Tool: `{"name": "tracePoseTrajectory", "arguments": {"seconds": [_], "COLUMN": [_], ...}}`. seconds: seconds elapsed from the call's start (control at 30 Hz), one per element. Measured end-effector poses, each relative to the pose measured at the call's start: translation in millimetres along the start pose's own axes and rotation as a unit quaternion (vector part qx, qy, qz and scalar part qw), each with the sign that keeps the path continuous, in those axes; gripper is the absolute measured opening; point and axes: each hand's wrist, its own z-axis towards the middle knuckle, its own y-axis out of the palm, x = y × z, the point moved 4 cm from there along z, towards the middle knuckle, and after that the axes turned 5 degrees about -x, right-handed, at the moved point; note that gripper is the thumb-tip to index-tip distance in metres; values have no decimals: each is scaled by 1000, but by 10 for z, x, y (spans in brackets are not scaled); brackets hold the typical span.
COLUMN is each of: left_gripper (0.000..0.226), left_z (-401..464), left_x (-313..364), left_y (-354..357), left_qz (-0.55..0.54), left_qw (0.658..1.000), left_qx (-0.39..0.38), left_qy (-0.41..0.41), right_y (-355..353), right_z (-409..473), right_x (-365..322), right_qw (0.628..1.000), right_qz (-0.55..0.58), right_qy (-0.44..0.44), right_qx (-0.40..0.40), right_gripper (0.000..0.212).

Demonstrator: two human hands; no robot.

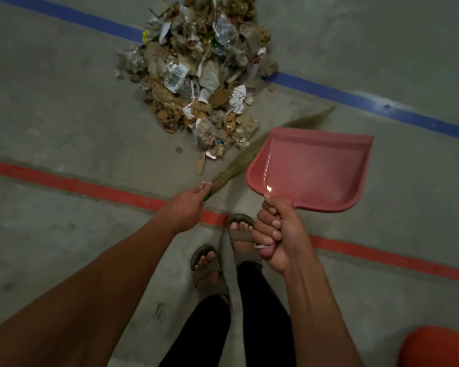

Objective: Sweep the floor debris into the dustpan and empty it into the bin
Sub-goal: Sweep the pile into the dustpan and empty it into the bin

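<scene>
A big heap of debris (200,67), made of cardboard scraps, plastic wrappers and paper, lies on the grey floor ahead of me. My right hand (278,234) grips the handle of a pink dustpan (310,170), held in the air with its pan empty, just right of the heap's near end. My left hand (188,207) holds a grass broom (239,160) by its green-bound neck. The bristles sweep up and to the right behind the dustpan, close to the heap's near edge.
A blue line (368,104) crosses the floor under the heap, and a red line (77,184) runs just in front of my sandalled feet (223,255). An orange rounded object (440,348) shows at the bottom right corner.
</scene>
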Motion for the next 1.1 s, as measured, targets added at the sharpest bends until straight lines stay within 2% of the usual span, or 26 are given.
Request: {"name": "tracePoseTrajectory", "arguments": {"seconds": [0.1,0.27,0.4,0.63,0.77,0.83,0.9,1.0,1.1], "left_gripper": [64,78,68,65,61,62,61,63,63], "left_z": [192,373,268,-218,-478,-550,-596,-587,-546], "left_x": [-286,-615,-701,-781,-895,-1069,-1292,-1491,-1489], "left_y": [-75,-281,-354,-60,165,281,316,164,-100], "left_qz": [7,13,-22,-79,-75,-63,-45,-15,-4], "left_qw": [998,990,983,978,985,991,995,991,981], "left_qx": [28,116,179,189,146,108,89,124,190], "left_qy": [-57,-84,-29,44,55,49,3,-56,-50], "right_y": [26,181,329,408,352,340,342,375,408], "right_z": [192,492,668,776,767,761,756,742,727], "right_x": [25,-181,-365,-344,-164,-96,-51,-33,-27], "right_qw": [999,997,991,984,982,980,978,975,972], "right_qz": [-9,-64,-125,-170,-172,-178,-188,-204,-224], "right_qy": [13,41,45,48,58,66,70,75,70], "right_qx": [30,18,8,31,55,62,58,37,28], "right_gripper": [35,35,36,36,35,35,35,34,34]}}
